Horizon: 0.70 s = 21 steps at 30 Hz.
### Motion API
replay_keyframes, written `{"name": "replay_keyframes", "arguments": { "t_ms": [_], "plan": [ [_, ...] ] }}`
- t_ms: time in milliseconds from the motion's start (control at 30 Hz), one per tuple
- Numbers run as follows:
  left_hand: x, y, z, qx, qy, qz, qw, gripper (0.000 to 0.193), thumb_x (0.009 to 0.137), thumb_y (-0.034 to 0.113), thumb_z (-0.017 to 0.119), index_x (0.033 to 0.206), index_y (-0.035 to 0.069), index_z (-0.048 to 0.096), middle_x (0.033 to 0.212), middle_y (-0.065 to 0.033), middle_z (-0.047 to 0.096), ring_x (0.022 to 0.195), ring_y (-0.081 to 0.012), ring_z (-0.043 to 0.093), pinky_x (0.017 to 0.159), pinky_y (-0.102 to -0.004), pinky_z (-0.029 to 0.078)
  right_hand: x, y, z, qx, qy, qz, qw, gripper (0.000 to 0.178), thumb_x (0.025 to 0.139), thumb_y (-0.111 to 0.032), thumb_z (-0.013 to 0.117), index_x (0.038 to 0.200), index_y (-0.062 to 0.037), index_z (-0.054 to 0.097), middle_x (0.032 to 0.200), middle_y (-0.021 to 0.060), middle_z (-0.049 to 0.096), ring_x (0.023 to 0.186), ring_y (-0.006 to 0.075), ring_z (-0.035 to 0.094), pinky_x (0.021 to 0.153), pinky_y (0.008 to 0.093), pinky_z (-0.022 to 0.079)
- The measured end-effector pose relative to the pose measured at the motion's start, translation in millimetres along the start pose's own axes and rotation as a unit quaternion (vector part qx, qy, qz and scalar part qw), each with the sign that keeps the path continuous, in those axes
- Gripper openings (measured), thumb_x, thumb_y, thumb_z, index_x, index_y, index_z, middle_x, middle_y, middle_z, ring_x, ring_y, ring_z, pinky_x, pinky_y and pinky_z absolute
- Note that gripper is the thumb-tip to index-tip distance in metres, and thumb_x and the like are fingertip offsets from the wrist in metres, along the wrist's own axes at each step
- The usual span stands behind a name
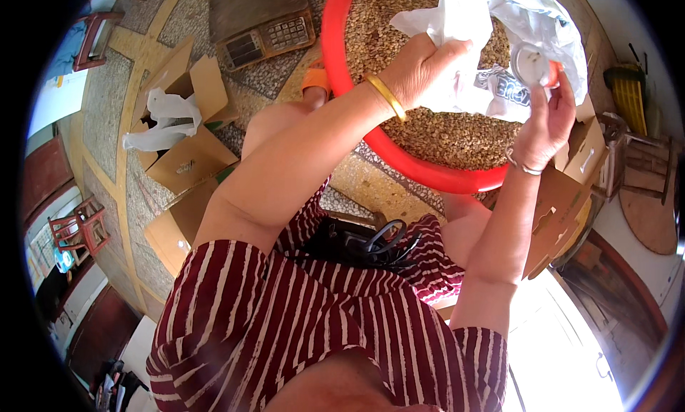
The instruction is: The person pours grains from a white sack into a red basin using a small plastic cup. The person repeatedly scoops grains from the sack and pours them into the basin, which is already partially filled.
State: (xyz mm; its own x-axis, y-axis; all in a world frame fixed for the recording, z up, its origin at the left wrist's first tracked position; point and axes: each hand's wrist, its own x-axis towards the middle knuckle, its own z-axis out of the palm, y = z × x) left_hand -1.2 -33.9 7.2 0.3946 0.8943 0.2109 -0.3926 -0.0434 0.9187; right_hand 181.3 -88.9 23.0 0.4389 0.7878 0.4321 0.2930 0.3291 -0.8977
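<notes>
Above a large round tray with a thick red rim (pixel 414 171), filled with small brown pieces like seeds or nuts (pixel 442 144), I hold a translucent white plastic bag (pixel 464 27). My left hand (pixel 427 66) grips the bag's left side, a gold bangle on its wrist. My right hand (pixel 548 119), at the bag's right side, has its fingers around a small round whitish container (pixel 529 64) with an orange part. Whether the container is in the bag or in front of it, I cannot tell. Dark-printed plastic (pixel 506 85) shows beside it.
A digital weighing scale (pixel 260 30) lies beyond the tray at the left. An open cardboard box (pixel 187 162) with a white plastic bag (pixel 168 119) stands to the left; more cardboard (pixel 553 212) is at the right. A black item with a cable (pixel 364 244) rests on my lap.
</notes>
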Motion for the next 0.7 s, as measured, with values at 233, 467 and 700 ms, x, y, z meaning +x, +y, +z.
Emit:
{"name": "replay_keyframes", "arguments": {
  "t_ms": [233, 467, 700],
  "plan": [
    [15.6, -17.6, -10.4, -0.208, 0.039, -0.045, 0.976, 0.026, 0.089, 0.022, 0.048, 0.086, -0.003, 0.056, 0.074, -0.0049, 0.058, 0.067, -0.0095, 0.057, 0.058, -0.023, 0.046, -33.7, -6.0, -30.5, 0.166, -0.347, 0.27, 0.883, 0.041, 0.081, -0.017, 0.06, 0.116, 0.0021, 0.049, 0.112, 0.0118, 0.055, 0.105, 0.0218, 0.052, 0.092, 0.0351, 0.04],
    [13.7, -16.4, -10.0, -0.169, 0.027, -0.07, 0.983, 0.029, 0.088, 0.022, 0.048, 0.081, -0.004, 0.058, 0.068, -0.0049, 0.058, 0.062, -0.0091, 0.056, 0.056, -0.0223, 0.045, -54.3, 43.2, -11.5, -0.343, -0.373, 0.044, 0.861, 0.035, 0.075, -0.024, 0.063, 0.104, -0.0041, 0.058, 0.096, 0.0163, 0.058, 0.089, 0.0324, 0.055, 0.078, 0.0402, 0.044],
    [13.3, -16.1, -6.4, -0.154, -0.002, -0.065, 0.986, 0.03, 0.088, 0.025, 0.048, 0.079, -0.002, 0.059, 0.064, -0.0042, 0.057, 0.061, -0.0102, 0.057, 0.055, -0.0231, 0.045, -78.0, 91.0, -0.9, -0.44, -0.327, 0.014, 0.836, 0.035, 0.074, -0.027, 0.061, 0.099, -0.0023, 0.059, 0.094, 0.0208, 0.058, 0.089, 0.0389, 0.054, 0.085, 0.0451, 0.039]
  ]
}}
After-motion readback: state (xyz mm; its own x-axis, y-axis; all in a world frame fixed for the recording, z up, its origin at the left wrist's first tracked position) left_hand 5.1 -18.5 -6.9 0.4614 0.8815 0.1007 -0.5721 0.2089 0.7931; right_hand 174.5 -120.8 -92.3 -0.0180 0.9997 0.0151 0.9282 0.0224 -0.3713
